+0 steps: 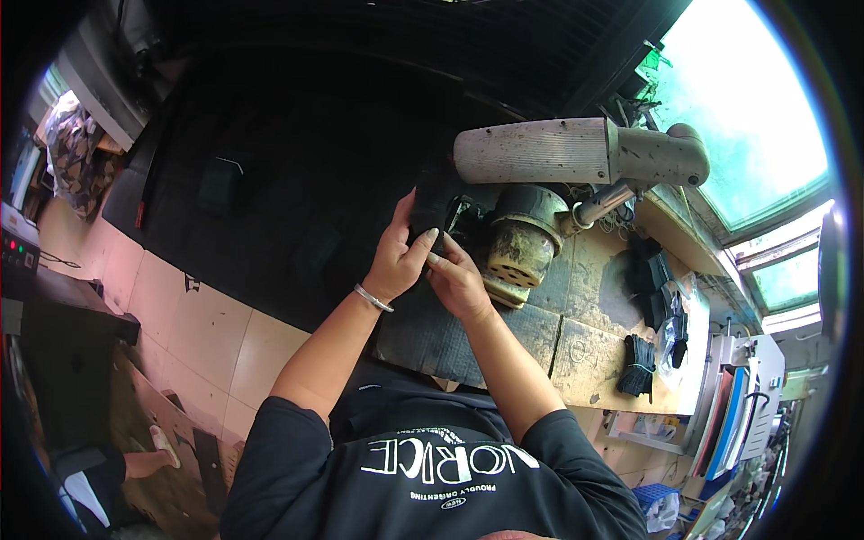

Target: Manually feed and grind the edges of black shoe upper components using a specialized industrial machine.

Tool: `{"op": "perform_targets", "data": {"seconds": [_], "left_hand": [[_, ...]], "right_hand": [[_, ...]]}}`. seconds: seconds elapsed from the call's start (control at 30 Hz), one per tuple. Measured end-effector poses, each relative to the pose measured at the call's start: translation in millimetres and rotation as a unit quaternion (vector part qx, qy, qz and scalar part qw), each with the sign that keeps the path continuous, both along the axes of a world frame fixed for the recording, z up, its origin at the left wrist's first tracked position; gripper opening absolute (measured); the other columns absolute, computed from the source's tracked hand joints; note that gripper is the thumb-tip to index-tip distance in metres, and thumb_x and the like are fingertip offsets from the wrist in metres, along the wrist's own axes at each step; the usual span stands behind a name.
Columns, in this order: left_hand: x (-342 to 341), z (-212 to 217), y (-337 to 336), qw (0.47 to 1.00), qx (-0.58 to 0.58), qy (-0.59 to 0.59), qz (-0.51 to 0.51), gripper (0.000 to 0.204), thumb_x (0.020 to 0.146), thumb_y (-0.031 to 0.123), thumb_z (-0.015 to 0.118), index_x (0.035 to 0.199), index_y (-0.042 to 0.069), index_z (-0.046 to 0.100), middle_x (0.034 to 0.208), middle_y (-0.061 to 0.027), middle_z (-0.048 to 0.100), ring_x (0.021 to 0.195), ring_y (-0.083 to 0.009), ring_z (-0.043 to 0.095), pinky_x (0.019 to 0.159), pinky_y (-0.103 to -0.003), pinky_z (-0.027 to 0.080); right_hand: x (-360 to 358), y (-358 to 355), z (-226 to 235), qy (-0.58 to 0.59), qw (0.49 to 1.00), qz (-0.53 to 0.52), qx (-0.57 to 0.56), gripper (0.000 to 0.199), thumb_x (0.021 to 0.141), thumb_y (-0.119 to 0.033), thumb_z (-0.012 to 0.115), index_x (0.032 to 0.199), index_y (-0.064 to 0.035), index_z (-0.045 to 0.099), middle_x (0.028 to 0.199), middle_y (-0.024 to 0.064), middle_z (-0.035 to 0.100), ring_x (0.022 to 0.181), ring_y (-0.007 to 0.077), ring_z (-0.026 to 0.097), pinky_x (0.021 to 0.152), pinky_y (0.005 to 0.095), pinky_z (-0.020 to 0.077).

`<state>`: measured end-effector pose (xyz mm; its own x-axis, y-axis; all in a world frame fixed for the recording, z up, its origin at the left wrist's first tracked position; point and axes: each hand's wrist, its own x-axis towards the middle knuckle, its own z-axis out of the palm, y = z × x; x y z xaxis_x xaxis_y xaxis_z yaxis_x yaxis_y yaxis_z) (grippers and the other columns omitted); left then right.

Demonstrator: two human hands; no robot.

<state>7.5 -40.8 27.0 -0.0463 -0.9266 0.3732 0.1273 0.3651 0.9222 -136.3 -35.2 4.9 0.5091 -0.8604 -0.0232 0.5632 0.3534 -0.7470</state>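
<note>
Both my hands meet over the work surface, gripping a flat black piece of material [431,209] that looks like fabric or a soft sheet. My left hand [396,252], with a silver bangle at the wrist, has its thumb pressed on the piece's near end. From the other side, my right hand [461,281] pinches the same end with bent fingers. Just right of my hands stands a stained, pot-shaped machine head [522,247] with holes in its lower face. The far end of the piece blends into the dark background.
A grey lamp or arm housing [540,153] extends above the machine. Black cloth-like material [270,225] covers the left side, with a small dark piece [216,186] on it. A tied black bundle [637,367] lies on the right board. Another person's leg [148,463] shows lower left.
</note>
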Motion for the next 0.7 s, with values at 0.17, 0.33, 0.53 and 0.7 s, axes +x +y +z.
{"op": "perform_targets", "data": {"seconds": [0.17, 0.33, 0.53, 0.7], "left_hand": [[-7.5, -2.4, 1.4, 1.0, -0.007, 0.018, 0.001, 0.045, 0.092, 0.003, 0.054, 0.134, -0.003, 0.042, 0.118, -0.0074, 0.059, 0.109, -0.0128, 0.053, 0.098, -0.027, 0.04], [-12.7, -11.7, 10.8, 0.999, 0.026, 0.02, -0.011, 0.041, 0.091, 0.005, 0.055, 0.131, -0.003, 0.046, 0.119, -0.0078, 0.059, 0.11, -0.0129, 0.054, 0.098, -0.027, 0.041], [-10.5, -31.2, 41.7, 0.957, 0.169, 0.195, -0.133, 0.037, 0.091, 0.004, 0.053, 0.127, -0.002, 0.05, 0.121, -0.0077, 0.059, 0.112, -0.0154, 0.054, 0.1, -0.03, 0.04], [-23.7, -37.3, 63.1, 0.962, 0.164, 0.135, -0.17, 0.039, 0.093, 0.005, 0.053, 0.13, -0.001, 0.048, 0.123, -0.0069, 0.057, 0.113, -0.0153, 0.052, 0.102, -0.031, 0.039]], "right_hand": [[2.1, 10.9, 7.1, 0.001, 0.999, -0.05, 0.009, 0.054, 0.089, -0.01, 0.061, 0.14, -0.0063, 0.042, 0.117, -0.0012, 0.057, 0.101, 0.0069, 0.05, 0.083, 0.0233, 0.0402], [-16.4, 23.7, -20.2, 0.043, 0.998, -0.044, 0.024, 0.059, 0.089, -0.009, 0.061, 0.142, -0.0049, 0.036, 0.128, 0.0055, 0.053, 0.117, 0.0166, 0.052, 0.1, 0.0331, 0.0403], [-28.7, 55.8, -23.3, 0.206, 0.971, -0.113, -0.047, 0.086, 0.08, -0.01, 0.072, 0.147, 0.003, 0.02, 0.139, 0.0114, 0.042, 0.129, 0.0215, 0.041, 0.106, 0.0336, 0.034], [-66.2, 73.7, -28.7, 0.309, 0.928, -0.134, -0.161, 0.098, 0.076, -0.013, 0.077, 0.151, -0.0015, 0.015, 0.144, 0.0141, 0.036, 0.133, 0.024, 0.036, 0.108, 0.0373, 0.0311]]}}
